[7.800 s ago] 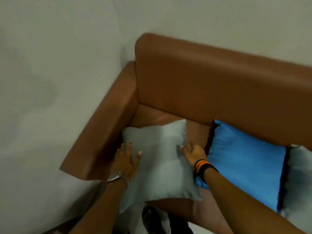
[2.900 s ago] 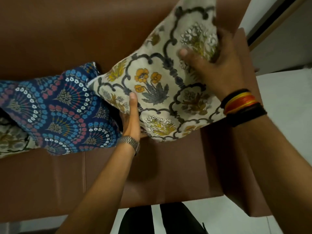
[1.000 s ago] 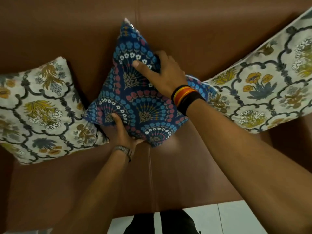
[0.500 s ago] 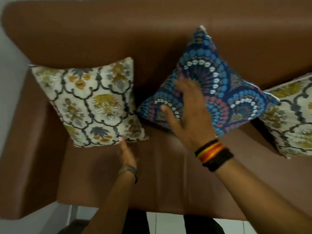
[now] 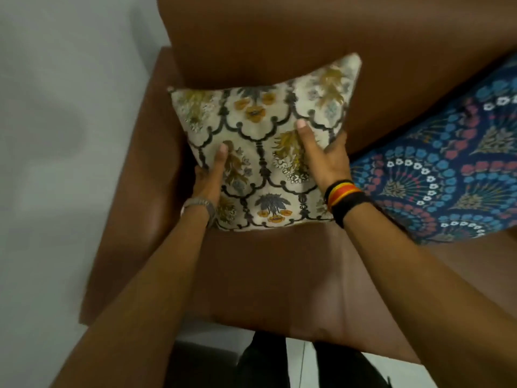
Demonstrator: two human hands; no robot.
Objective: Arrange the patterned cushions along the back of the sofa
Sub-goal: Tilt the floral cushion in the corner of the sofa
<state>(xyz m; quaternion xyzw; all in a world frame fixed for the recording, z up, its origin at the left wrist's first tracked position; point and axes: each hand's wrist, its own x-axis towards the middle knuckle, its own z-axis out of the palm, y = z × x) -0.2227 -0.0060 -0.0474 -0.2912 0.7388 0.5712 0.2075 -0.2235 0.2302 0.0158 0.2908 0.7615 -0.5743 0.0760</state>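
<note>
A cream cushion [image 5: 260,141] with yellow flowers and dark scrollwork leans against the brown sofa back [image 5: 279,37], in the sofa's left corner. My left hand [image 5: 209,175] grips its lower left edge, thumb lying on the front. My right hand [image 5: 321,155] grips its right side, thumb on the front and fingers behind. A blue cushion [image 5: 447,169] with red and white fan patterns leans against the back just to the right, touching the cream one's lower right corner.
The left armrest [image 5: 134,191] runs beside the cream cushion, against a pale wall [image 5: 56,135]. The bare brown seat [image 5: 279,275] lies in front of the cushions. White floor and my dark trouser legs [image 5: 279,365] show below the seat's front edge.
My right hand has left the blue cushion and moved left. Both hands now hold the cream cushion at the sofa's left end; the view has shifted left.
</note>
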